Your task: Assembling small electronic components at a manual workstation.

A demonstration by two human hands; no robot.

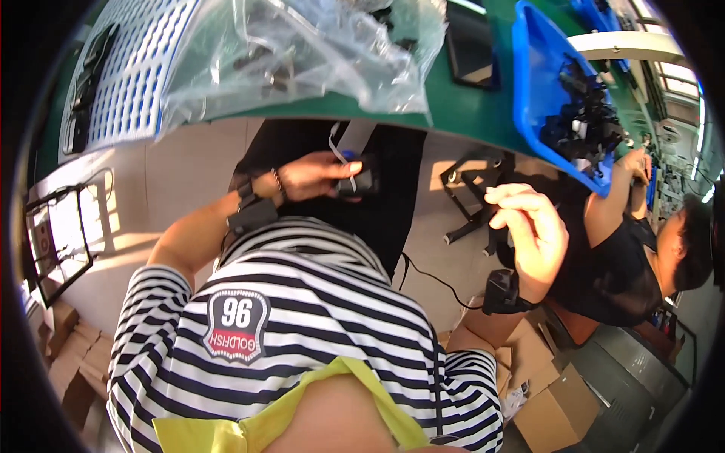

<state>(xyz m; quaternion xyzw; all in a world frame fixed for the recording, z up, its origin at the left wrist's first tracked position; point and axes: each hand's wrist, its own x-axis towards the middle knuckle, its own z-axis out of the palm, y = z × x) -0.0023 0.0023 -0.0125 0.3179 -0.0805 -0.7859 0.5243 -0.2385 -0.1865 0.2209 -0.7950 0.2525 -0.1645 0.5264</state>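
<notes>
At the table's left end, a white lattice tray (143,83) of rigid plastic, pierced by rows of rounded holes, carries long black pieces (87,87). Next to it slumps a clear plastic bag (226,98), thin, creased and shiny, with dark bits inside.

Below the table edge, over my lap, my left hand (313,175) is closed on a small black box (368,181), thumb pressed on top and fingers under its near side. I judge the box light and stiff, a hard case that could slide a little under dry skin; pinching it by opposite sides should hold it steadily. A thin pale cord (334,140) curves across it, bendy and probably the part to spare from tugging. The box melts into my dark trousers, so I can't say whether the cord joins it or merely lies over it.

Farther right, a flat, glossy black tablet (470,45) rests on the smooth green table (470,109). My right hand (535,230) is raised well apart from the box, fingers loosely curled, a gap between thumb and forefinger, gripping nothing I can see. Beyond it, a blue plastic bin (525,75) with smooth, sloping walls holds a jumble of angular black parts (581,113).
</notes>
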